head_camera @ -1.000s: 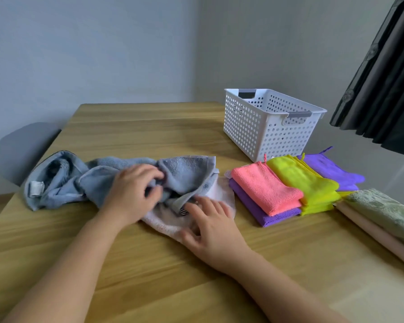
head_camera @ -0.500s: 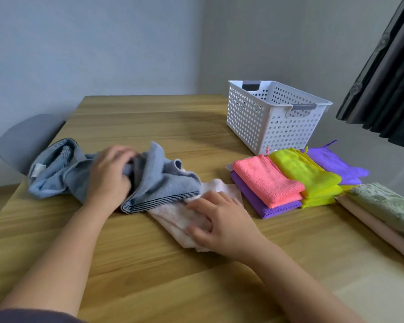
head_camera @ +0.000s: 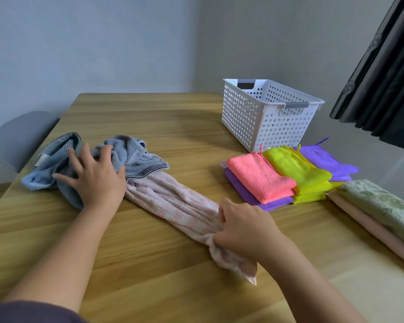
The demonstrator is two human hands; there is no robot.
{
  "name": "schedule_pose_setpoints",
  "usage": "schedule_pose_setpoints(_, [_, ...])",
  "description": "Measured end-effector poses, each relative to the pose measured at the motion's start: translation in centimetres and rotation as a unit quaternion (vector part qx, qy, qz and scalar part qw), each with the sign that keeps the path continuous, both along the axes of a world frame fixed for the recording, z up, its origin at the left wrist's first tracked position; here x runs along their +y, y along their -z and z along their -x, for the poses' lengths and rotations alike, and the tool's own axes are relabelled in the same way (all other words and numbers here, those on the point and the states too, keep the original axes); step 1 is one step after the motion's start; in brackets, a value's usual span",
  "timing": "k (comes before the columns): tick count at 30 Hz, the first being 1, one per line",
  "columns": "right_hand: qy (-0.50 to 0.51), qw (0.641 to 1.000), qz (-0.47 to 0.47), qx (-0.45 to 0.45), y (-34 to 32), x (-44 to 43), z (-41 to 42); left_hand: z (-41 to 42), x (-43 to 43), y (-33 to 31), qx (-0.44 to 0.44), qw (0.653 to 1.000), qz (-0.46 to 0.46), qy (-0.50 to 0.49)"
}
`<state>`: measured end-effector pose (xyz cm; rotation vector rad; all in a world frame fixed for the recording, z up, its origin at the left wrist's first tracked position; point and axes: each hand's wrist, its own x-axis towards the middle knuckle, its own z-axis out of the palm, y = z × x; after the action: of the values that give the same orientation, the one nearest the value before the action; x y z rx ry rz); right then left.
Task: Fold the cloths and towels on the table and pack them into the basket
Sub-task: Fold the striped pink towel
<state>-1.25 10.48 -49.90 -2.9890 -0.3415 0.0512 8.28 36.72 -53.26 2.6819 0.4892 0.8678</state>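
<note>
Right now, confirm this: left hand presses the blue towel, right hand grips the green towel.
Wrong towel: the head view shows the right hand gripping the pale pink towel, not the green towel. The left hand does press the blue towel.

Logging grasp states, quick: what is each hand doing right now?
Left hand: open, fingers spread, pressing on the blue towel.
Right hand: closed, gripping the near end of the pink towel.

L hand [head_camera: 96, 180] flat on blue towel [head_camera: 131, 157], R hand [head_camera: 245, 227] gripping pink towel [head_camera: 180, 206], folded cloths [head_camera: 278, 176] nr white basket [head_camera: 266, 115]
</note>
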Motion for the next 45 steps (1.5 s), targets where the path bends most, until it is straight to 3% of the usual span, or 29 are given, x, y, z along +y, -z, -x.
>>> schedule_pose_setpoints(4, [0.069,0.996,0.045,0.022,-0.9,-1.6,0.5,-0.2,0.2,0.2,0.005,0.999,0.018,-0.026])
schedule_pose_setpoints(7, [0.064,0.994,0.061,0.059,-2.0,-3.0,1.6,0.1,0.4,0.0,0.024,0.999,0.025,-0.006])
schedule_pose_setpoints(11, [0.087,0.993,-0.075,0.037,-1.9,-1.7,1.7,0.6,-1.1,0.1,0.038,0.987,0.001,0.156])
schedule_pose_setpoints(15, [0.079,0.991,-0.106,0.016,0.6,-0.4,0.3,2.3,-3.4,0.3,0.004,0.959,0.033,0.282])
schedule_pose_setpoints(19, [0.116,0.978,-0.154,0.083,0.4,-0.7,0.5,5.8,-5.7,0.6,-0.058,0.981,-0.003,0.187])
schedule_pose_setpoints(21, [0.119,0.961,-0.228,0.106,-0.6,-1.4,1.0,9.1,-6.7,-0.5,-0.098,0.982,-0.036,0.158])
schedule_pose_setpoints(22, [0.128,0.943,-0.285,0.11,-1.0,-1.7,1.1,10.3,-7.1,-1.1,-0.056,0.986,-0.029,0.155])
schedule_pose_setpoints(23, [0.141,0.92,-0.349,0.112,-1.3,-2.0,1.3,11.5,-7.6,-1.6,0.041,0.989,-0.011,0.142])
schedule_pose_setpoints(25, [0.163,0.862,-0.464,0.124,-2.0,-2.1,2.0,13.3,-8.6,-2.2,0.256,0.959,-0.003,0.124])
schedule_pose_setpoints(26, [0.171,0.834,-0.507,0.134,-2.1,-2.0,2.0,13.5,-9.2,-1.8,0.304,0.944,-0.007,0.131])
schedule_pose_setpoints(28, [0.159,0.803,-0.556,0.144,-2.5,-1.5,2.4,13.5,-10.5,-1.1,0.309,0.938,0.017,0.157])
schedule_pose_setpoints(32, [0.131,0.783,-0.594,0.128,-3.8,-1.0,4.1,13.4,-12.6,-0.7,0.283,0.931,0.153,0.173])
schedule_pose_setpoints(34, [0.144,0.769,-0.616,0.097,-4.5,-2.0,5.0,14.2,-12.9,-1.3,0.213,0.895,0.336,0.203])
schedule_pose_setpoints(36, [0.159,0.74,-0.652,0.05,-5.5,-3.9,5.7,14.9,-11.9,-3.1,0.116,0.782,0.581,0.195])
schedule_pose_setpoints(37, [0.173,0.718,-0.673,0.029,-5.9,-5.0,5.8,14.8,-10.7,-4.1,0.065,0.725,0.662,0.178])
schedule_pose_setpoints(38, [0.192,0.695,-0.693,0.009,-6.4,-6.2,6.3,15.1,-9.5,-5.5,0.022,0.689,0.704,0.17])
schedule_pose_setpoints(40, [0.211,0.668,-0.713,-0.001,-7.1,-8.1,6.4,15.0,-7.4,-7.8,-0.041,0.678,0.714,0.17])
schedule_pose_setpoints(41, [0.21,0.672,-0.71,0.003,-7.4,-8.6,6.4,15.4,-6.8,-9.2,-0.067,0.684,0.704,0.178])
schedule_pose_setpoints(42, [0.203,0.702,-0.682,0.01,-7.8,-8.8,6.5,16.0,-6.6,-10.7,-0.1,0.683,0.696,0.198])
schedule_pose_setpoints(44, [0.198,0.841,-0.502,-0.039,-8.2,-8.3,6.6,17.1,-6.8,-13.0,-0.154,0.673,0.675,0.262])
schedule_pose_setpoints(45, [0.194,0.888,-0.408,-0.09,-8.5,-7.6,6.9,17.7,-7.3,-13.9,-0.154,0.677,0.653,0.302])
